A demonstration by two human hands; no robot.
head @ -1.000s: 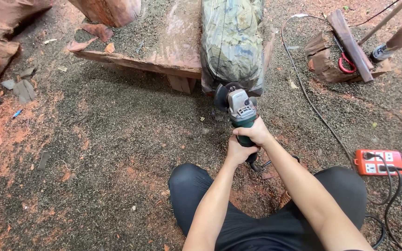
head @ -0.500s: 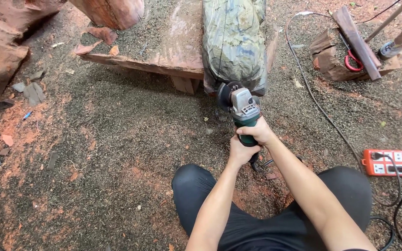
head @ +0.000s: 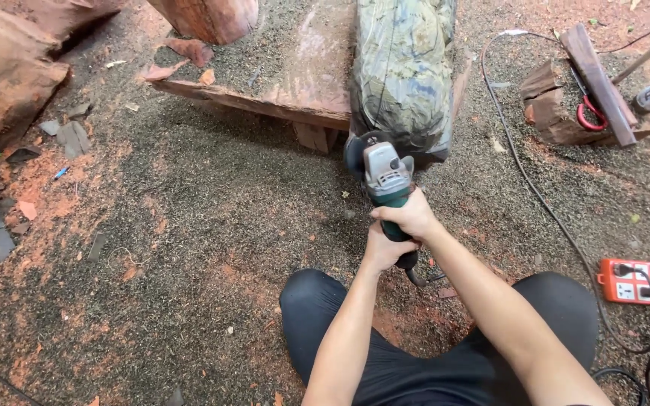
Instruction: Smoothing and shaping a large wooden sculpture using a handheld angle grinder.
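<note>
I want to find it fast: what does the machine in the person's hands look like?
Start at the long greenish stone block lying on the reddish wood slab. At its near end, both hands, right hand and left hand, grip the angle grinder. Unlike the orange power strip nearby, it is grey and dark green with a round disc guard.

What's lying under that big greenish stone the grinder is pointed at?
The greenish stone rests on a reddish wooden slab, propped on a small wood block above gravel. The stone hides the slab beneath it, so further supports cannot be seen.
</note>
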